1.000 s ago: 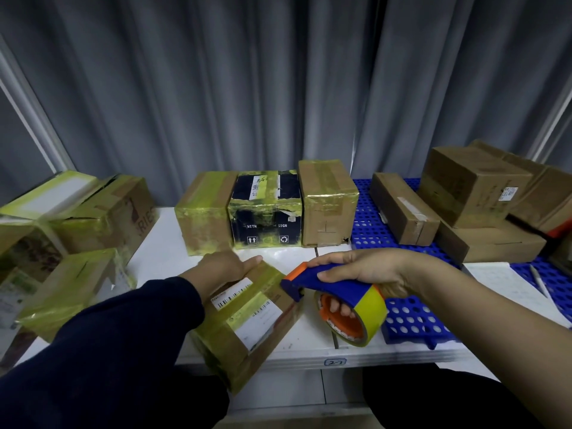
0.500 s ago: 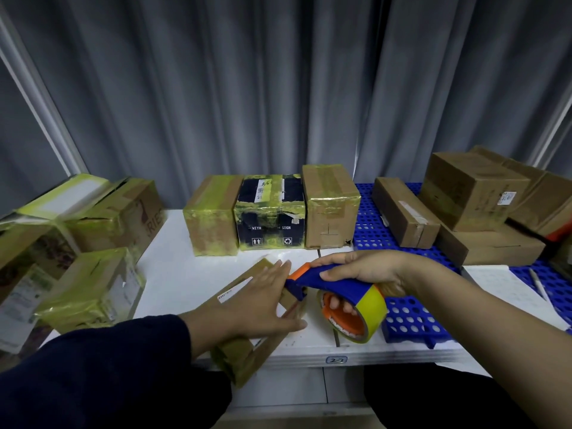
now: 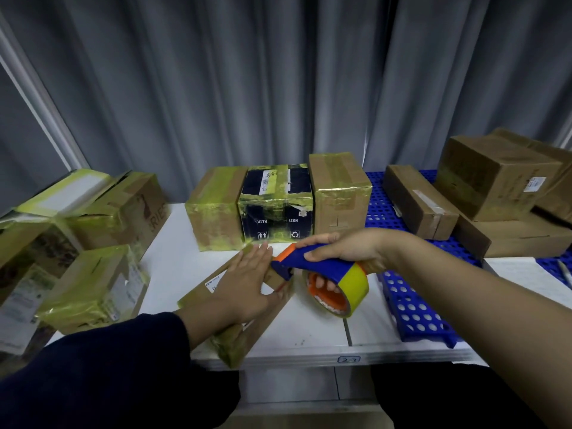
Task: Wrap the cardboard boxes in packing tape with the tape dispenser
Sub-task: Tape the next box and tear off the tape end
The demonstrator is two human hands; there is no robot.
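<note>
The straight fingers point(image 3: 262, 253) of the left hand point(image 3: 244, 287) press flat on a partly taped cardboard box point(image 3: 238, 339) at the front edge of the white table point(image 3: 309, 332). The palm hides most of its label point(image 3: 213, 281). The right hand point(image 3: 343, 249) grips the blue tape dispenser point(image 3: 318, 266), with some fingers tucked inside the orange core. Its nose sits at the box beside the left fingertips, but actual contact is hard to make out.

Packing station: taped parcels point(image 3: 278, 205), white table point(image 3: 173, 261).
</note>
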